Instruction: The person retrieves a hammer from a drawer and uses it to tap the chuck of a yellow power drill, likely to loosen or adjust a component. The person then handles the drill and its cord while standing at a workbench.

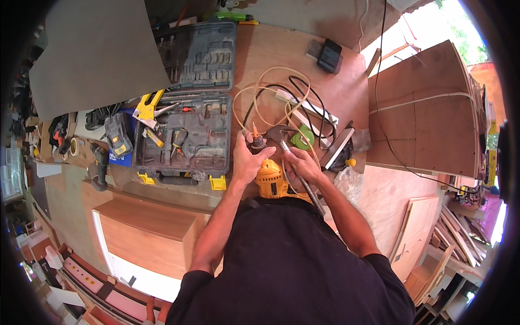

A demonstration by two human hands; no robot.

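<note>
My left hand grips the black collar at the front of a yellow power tool that lies at the bench edge against my dark shirt; a small orange tip pokes up from the collar. My right hand is closed round the metal handle of a claw hammer, whose dark head is beside the collar. A green round object sits just beyond that hand, among looped beige and black cords.
On the bench, an open tool case holds yellow-handled tools; a drill sits farther left. A dark gray sheet covers the upper left. Metal bars lie rightward, near a large wooden board structure. Someone's limbs show at bottom left.
</note>
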